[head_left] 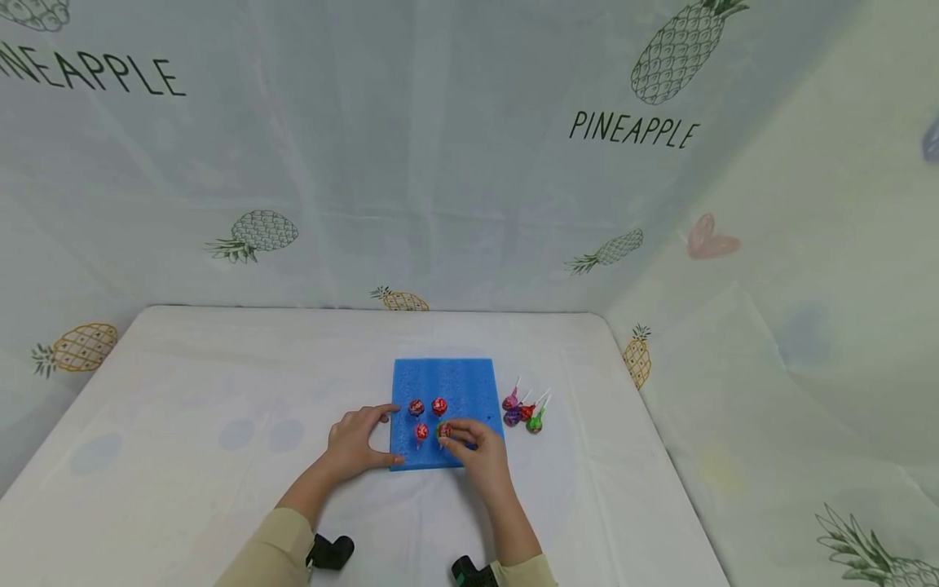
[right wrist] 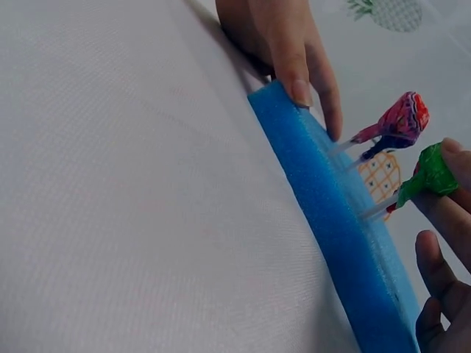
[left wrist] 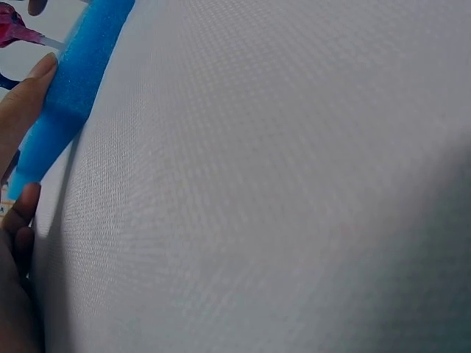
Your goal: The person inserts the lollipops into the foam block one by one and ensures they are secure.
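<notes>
My right hand point(head_left: 482, 458) pinches the wrapped head of a green lollipop point(right wrist: 436, 173) between thumb and fingers. The lollipop's white stick stands in the blue foam board point(head_left: 444, 372), near the board's front. Along the left edge of that board, my left hand point(head_left: 354, 444) is spread, its thumb at the near corner and a finger farther up. In the right wrist view the left thumb point(right wrist: 300, 90) presses on the foam. Three red-topped lollipops point(head_left: 421, 431) stand upright in the board between the hands; a pink-and-red one point(right wrist: 405, 121) shows close up.
To the right of the board, several lollipops lie in a loose group, among them a green one point(head_left: 535, 424) and a purple one point(head_left: 511, 418). A white cloth covers the table point(head_left: 242, 375). A pineapple-print curtain point(head_left: 411, 163) hangs behind and at the sides.
</notes>
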Demonstrator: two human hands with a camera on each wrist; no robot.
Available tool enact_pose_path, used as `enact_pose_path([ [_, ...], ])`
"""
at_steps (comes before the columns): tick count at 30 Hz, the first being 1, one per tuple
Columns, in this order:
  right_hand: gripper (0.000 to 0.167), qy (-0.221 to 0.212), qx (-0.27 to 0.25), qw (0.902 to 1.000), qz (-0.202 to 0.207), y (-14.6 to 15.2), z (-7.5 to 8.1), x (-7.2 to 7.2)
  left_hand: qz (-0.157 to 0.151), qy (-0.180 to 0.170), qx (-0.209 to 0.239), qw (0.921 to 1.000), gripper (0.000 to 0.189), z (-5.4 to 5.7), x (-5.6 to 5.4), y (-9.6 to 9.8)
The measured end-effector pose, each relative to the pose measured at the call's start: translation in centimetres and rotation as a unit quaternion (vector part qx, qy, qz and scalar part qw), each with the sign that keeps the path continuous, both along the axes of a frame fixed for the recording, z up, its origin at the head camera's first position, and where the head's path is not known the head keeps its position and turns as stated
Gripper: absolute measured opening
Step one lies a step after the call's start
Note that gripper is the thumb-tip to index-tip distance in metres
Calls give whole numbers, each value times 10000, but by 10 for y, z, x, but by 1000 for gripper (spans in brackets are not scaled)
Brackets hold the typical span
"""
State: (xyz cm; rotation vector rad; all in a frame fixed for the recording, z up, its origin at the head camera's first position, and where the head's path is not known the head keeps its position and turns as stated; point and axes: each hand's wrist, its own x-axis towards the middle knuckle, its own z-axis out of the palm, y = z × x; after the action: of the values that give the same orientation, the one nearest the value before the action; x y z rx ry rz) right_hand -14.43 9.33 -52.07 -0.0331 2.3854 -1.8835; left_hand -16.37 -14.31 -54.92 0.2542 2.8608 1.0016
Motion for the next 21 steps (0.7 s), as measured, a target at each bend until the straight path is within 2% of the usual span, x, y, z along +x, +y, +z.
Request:
enact_pose_path([
  [9,23,27,124,9998,181,-3,36,14,-27,34,-64,10000,86,-3,-1,1],
  [13,24,63,40,9997,232,-1,33,12,-19,28,-44,10000,87,-2,-1,1],
  [18,35,109,185,9993,291,5,11,5,9,7,-58,10000,87,-2,-1,0],
  [21,41,206,317,9988,305,12,5,2,16,-10,-51,10000,87,-2,-1,0],
])
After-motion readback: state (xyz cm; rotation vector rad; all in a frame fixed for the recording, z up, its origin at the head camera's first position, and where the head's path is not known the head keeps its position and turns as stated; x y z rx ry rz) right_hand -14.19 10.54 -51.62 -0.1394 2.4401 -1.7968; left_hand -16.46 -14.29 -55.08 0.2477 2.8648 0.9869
